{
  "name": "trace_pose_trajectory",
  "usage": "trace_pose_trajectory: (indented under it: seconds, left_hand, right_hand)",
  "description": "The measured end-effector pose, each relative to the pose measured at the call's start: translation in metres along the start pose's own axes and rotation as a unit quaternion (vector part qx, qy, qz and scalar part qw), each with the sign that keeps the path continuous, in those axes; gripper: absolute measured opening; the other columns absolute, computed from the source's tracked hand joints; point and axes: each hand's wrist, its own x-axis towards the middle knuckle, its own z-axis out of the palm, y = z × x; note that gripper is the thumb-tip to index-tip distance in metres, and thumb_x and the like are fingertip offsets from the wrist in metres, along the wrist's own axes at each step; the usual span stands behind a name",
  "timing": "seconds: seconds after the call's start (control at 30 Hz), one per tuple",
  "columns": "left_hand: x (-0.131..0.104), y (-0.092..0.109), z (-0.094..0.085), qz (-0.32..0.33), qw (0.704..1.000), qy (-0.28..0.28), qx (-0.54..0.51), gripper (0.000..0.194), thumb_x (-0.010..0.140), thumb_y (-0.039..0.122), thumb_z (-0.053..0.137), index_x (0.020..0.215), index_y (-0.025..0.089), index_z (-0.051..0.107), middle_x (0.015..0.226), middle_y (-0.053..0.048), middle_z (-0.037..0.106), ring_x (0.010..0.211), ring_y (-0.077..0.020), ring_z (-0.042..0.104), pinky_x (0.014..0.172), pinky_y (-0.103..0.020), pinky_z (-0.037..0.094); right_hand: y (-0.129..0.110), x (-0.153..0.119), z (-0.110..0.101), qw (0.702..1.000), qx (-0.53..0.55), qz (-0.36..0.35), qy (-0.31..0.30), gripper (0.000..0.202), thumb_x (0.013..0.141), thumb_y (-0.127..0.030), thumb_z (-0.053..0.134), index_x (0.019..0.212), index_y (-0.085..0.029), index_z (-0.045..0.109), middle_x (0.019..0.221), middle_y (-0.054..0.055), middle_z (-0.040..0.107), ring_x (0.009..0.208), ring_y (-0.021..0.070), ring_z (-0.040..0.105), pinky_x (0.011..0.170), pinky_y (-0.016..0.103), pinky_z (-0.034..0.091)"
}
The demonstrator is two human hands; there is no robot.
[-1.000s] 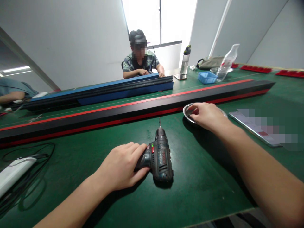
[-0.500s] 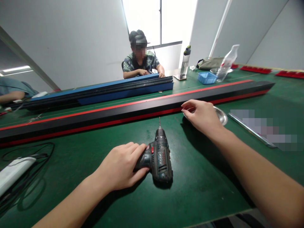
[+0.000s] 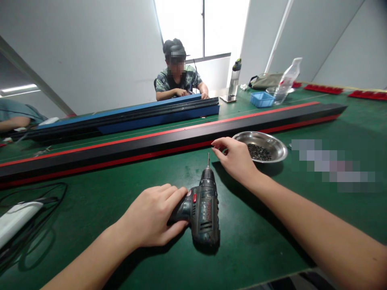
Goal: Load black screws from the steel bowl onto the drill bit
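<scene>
My left hand is wrapped round the handle of a cordless drill, which lies on its side on the green table. The drill's thin bit points away from me. Just beyond the bit's tip, my right hand has thumb and fingertips drawn together in a pinch; whatever they hold is too small to make out. Beside that hand is a round metal bowl with many small dark screw-like pieces in it. A long black bar with red edges stretches across the table behind both hands.
Across the table a person works at a long blue and black bar. A white power strip with looped black cables lies at left. Further back are a blue basket, a drink bottle and a clear plastic bottle.
My right hand has moved left from over the metal bowl to near the drill bit, uncovering the bowl's contents. The drill has shifted slightly, its bit tilting a little to the right.
</scene>
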Motion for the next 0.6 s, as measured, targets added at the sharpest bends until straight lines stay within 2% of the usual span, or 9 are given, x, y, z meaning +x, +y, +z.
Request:
trace_pose_trajectory:
  seconds: [0.13,0.3,0.6]
  left_hand:
    - [0.000,0.000,-0.001,0.002,1.000,-0.003,0.003,0.048,0.093,0.043,0.060,0.133,0.016,0.054,0.111,-0.012,0.071,0.096,-0.0302,0.067,0.082,-0.046,0.056]
    - [0.000,0.001,-0.003,-0.005,1.000,-0.006,0.004,0.049,0.092,0.043,0.061,0.133,0.017,0.054,0.113,-0.013,0.072,0.098,-0.0299,0.068,0.084,-0.045,0.056]
    - [-0.001,0.000,-0.001,-0.004,1.000,-0.004,0.005,0.048,0.093,0.042,0.060,0.134,0.017,0.054,0.116,-0.013,0.072,0.100,-0.0301,0.068,0.085,-0.045,0.056]
  right_hand:
    - [0.002,-0.003,0.011,0.998,0.054,0.021,0.011,0.014,0.088,-0.012,0.068,0.096,-0.019,0.076,0.094,0.004,0.077,0.084,0.0194,0.070,0.084,0.035,0.053]
    - [0.005,-0.004,0.026,0.987,0.126,0.090,0.041,0.018,0.086,-0.016,0.069,0.103,-0.018,0.074,0.092,0.005,0.077,0.082,0.0189,0.070,0.081,0.035,0.055]
    - [0.010,-0.002,0.035,0.980,0.152,0.127,0.029,0.023,0.084,-0.016,0.072,0.107,-0.018,0.073,0.097,0.006,0.078,0.083,0.0195,0.070,0.082,0.037,0.056]
